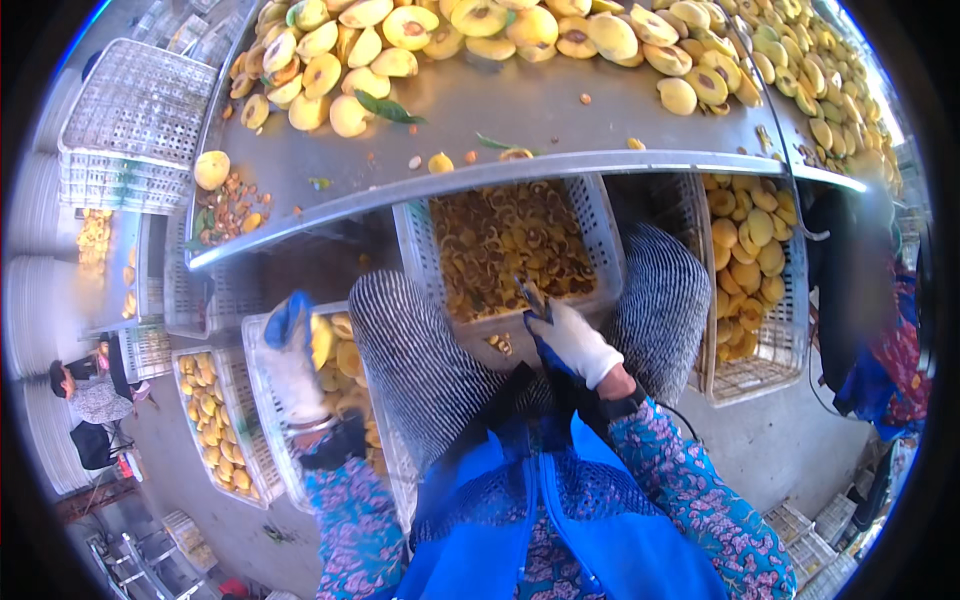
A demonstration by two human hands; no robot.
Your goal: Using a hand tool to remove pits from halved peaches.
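My left hand (292, 367), in a white glove with blue-coated fingers, is blurred over a white plastic crate (255, 352) of yellow peach halves (349, 356) beside my left knee. A peach half shows right by its fingers; whether the hand holds anything cannot be told. My right hand (574, 341), gloved alike, grips a small hand tool (532, 296) with a metal tip, mostly hidden by the fingers. The tip points over a crate (409, 247) between my knees, filled with yellow and brown fruit trimmings (517, 247).
A metal table (502, 112) piled with peach halves (465, 30) spans the front, its raised edge above the crates. To the right stands a crate (757, 375) of halves; another (259, 457) is on the floor at left. People (97, 397) sit on both sides. A dark cable (787, 157) crosses the table.
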